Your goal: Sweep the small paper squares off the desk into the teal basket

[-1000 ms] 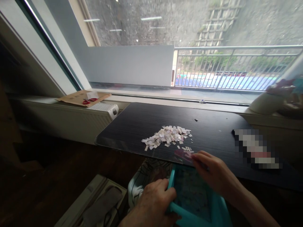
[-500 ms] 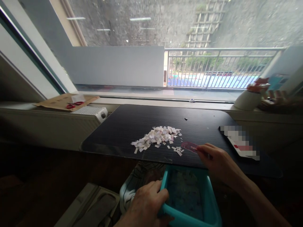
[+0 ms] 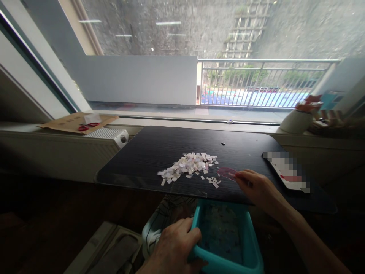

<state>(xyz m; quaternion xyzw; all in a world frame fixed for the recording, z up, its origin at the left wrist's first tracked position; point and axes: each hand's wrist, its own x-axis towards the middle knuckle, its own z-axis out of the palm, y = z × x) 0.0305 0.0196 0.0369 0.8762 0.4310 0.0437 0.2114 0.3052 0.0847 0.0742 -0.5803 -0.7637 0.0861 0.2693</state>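
On the table (image 3: 159, 146) near its front edge the right hand (image 3: 256, 186) pinches a pink card (image 3: 226, 173), pointing left toward the paper scraps (image 3: 186, 166) just beside it; lower down, the left hand (image 3: 176, 247) clamps the rim of the teal bin (image 3: 252, 243).

The left hand (image 3: 176, 247), at the left rim of the teal rectangular plastic tub (image 3: 253, 243), is bare and broad-backed, with its knuckles and finger backs plain to see. Its wrist, below and left of the tub, is bare too. The right hand (image 3: 255, 186), beyond the tub's far right corner, is bare and looks slimmer. It joins a long, bare right forearm (image 3: 308, 243), dim in shadow to the right of the tub.
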